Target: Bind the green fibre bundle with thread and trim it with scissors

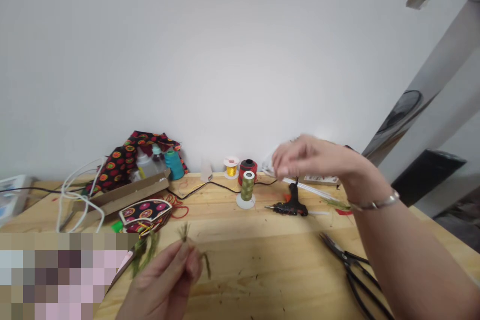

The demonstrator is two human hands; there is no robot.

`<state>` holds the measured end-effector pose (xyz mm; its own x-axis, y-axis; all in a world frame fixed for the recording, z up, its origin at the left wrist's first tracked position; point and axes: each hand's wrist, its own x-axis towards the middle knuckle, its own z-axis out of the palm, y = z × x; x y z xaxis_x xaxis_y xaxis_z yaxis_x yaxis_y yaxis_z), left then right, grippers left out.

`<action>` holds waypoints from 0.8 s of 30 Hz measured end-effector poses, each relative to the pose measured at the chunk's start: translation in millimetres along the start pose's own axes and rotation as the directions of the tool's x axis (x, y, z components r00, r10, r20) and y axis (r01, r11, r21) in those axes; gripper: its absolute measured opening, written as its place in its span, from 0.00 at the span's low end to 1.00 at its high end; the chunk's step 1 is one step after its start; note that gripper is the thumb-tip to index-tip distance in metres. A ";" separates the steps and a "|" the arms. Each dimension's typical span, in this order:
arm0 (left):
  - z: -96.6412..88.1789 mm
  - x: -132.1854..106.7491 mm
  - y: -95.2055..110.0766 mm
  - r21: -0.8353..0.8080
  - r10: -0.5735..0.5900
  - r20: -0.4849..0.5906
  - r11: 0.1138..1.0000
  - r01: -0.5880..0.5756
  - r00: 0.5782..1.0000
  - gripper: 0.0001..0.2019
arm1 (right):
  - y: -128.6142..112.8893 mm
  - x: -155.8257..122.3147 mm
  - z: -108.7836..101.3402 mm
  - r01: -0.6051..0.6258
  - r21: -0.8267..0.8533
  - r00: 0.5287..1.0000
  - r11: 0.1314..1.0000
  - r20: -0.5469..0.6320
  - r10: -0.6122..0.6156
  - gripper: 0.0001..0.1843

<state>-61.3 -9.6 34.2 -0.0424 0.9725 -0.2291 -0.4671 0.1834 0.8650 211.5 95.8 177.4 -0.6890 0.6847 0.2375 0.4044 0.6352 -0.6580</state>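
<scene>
My left hand (161, 280) is closed in a pinch around a small bundle of green thread (184, 233). Its frayed ends stick up above the fingertips, and another green strand hangs on the right of the hand. Over the back right of the table, my right hand (305, 157) is raised with bent wrist and fingers curled together; it is slightly blurred, and anything in it is too small to make out. A spool of green thread (247, 187) stands between the hands, farther back. Black-handled scissors (345, 258) lie beneath my right forearm.
A black glue gun (291, 204) lies below my right hand. Red (253, 165) and yellow (231, 167) spools stand near the wall. At left are a cardboard tray (127, 195), bottles, a teal spool (174, 165), patterned fabric pieces (146, 211) and a white cable (62, 205).
</scene>
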 end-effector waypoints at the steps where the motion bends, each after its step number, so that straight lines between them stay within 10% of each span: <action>1: 3.7 0.6 1.1 0.021 -0.003 0.016 1.000 0.002 1.000 0.09 | -3.0 -7.0 13.9 0.006 -0.020 0.997 1.000 0.078 -0.004 0.06; 5: 20.2 3.8 -3.5 0.134 0.012 0.107 0.991 -0.027 0.994 0.13 | -2.6 -22.5 91.9 -0.161 0.146 0.982 0.976 -0.079 0.174 0.08; 8: 29.5 4.0 -11.9 0.255 0.017 0.155 0.965 -0.057 0.988 0.13 | 3.4 -26.5 143.1 -0.322 0.530 0.890 0.784 -0.114 0.442 0.10; 13: 35.5 1.5 -23.2 0.459 -0.015 0.236 0.883 -0.098 0.972 0.15 | 6.6 -30.8 171.7 -0.263 0.829 0.862 0.494 -0.028 0.506 0.13; 24: 37.6 1.3 -20.9 0.637 -0.037 0.279 0.755 -0.156 0.959 0.13 | 2.9 -30.6 159.5 -0.190 0.605 0.791 0.773 -0.373 0.486 0.06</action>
<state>-18.4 -6.8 32.6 0.2234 0.9664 -0.1272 0.2171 0.0779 0.9730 137.9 19.7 54.2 -0.1240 0.9831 0.1345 0.0799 0.1450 -0.9862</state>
